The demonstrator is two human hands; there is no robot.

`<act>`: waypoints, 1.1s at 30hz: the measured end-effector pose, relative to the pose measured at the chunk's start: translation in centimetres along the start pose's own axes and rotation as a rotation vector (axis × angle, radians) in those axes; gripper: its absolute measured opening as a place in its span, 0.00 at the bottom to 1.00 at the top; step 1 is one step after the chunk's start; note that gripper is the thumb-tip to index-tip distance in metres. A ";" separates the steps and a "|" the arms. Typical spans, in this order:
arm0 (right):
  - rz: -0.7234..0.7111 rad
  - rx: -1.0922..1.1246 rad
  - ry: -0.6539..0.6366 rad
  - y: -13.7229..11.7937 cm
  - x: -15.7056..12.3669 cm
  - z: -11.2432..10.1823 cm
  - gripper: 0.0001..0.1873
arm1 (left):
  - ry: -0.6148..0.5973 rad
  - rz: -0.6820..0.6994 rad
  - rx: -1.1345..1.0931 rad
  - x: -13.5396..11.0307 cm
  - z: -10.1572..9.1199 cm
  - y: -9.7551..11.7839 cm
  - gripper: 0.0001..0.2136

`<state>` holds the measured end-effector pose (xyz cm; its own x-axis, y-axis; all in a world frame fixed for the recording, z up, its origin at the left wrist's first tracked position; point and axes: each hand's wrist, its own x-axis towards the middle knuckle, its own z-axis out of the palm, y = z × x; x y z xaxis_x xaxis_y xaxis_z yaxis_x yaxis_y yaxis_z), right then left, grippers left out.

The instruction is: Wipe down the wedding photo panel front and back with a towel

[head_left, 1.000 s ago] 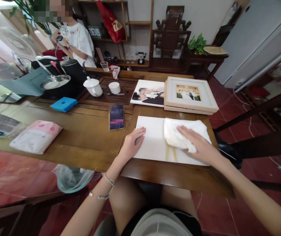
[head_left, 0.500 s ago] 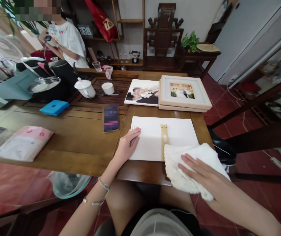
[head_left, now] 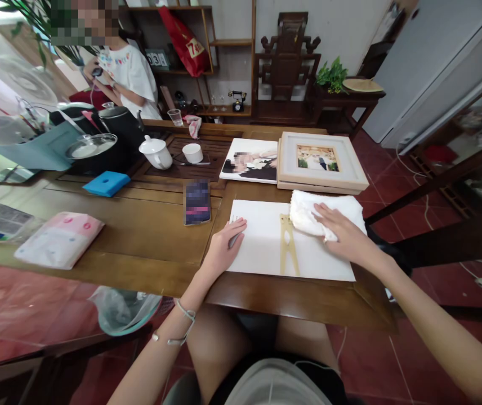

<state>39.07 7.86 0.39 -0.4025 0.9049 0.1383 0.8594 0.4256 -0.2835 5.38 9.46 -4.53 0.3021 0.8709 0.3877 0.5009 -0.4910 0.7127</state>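
A white board (head_left: 262,247) lies flat near the table's front edge. Attached to its face is a yellowish, two-legged stand strip (head_left: 286,239) with an oval gap in it. My left hand (head_left: 224,244) rests on the board's left edge, fingers stretched out; a small grey patch shows beneath them, which I cannot make out. Over the board's upper right part lies a folded white towel (head_left: 346,205). My right hand (head_left: 340,228) holds the towel against the board, its fingers laid over the cloth and an edge of it bunched at the palm.
Behind the board are a photo panel (head_left: 251,163) and stacked photo frames (head_left: 351,169). Leftward lie a phone (head_left: 197,203), a blue block (head_left: 106,183) and a tissue pack (head_left: 61,239). A white lidded cup (head_left: 156,153) stands farther back. Another person (head_left: 133,73) stands across the table.
My right hand has moved the towel away from me, from the board's front right corner to its upper right part. The stand's two legs now show fully. My left hand stays on the left edge.
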 end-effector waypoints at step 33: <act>-0.176 -0.119 -0.056 -8.6 -6.4 1.2 0.38 | 0.000 0.010 -0.003 0.0 -0.1 0.3 0.14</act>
<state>33.93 -1.61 0.80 -0.5633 0.8172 0.1221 0.8044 0.5761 -0.1448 5.47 9.35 -4.30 0.3073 0.8659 0.3946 0.4951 -0.4996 0.7108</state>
